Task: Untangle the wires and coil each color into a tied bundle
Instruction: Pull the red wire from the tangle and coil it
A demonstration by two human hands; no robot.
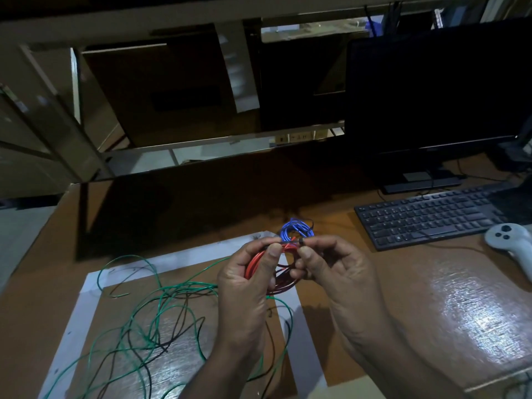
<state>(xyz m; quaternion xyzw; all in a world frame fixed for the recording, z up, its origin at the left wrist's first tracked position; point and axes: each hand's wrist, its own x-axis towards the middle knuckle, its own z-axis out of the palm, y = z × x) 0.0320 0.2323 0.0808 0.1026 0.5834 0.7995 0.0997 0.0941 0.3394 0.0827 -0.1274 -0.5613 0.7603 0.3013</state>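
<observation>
A coil of red wire [283,279] hangs between both hands above the table. My left hand [247,280] grips its left side, thumb on top. My right hand [331,266] pinches a small dark tie [301,242] at the coil's top. Just behind the hands lies a coiled blue wire bundle [298,229] on the table. Loose green wire [161,306] and black wire [169,332] sprawl tangled over the white-taped square [86,306] at the lower left, and part of them runs under my forearms.
A black keyboard [431,218] lies at the right with a dark monitor [431,90] behind it. A white handheld controller [509,240] rests at the far right edge. The brown table [431,298] is glossy. Shelving and cardboard stand behind the table.
</observation>
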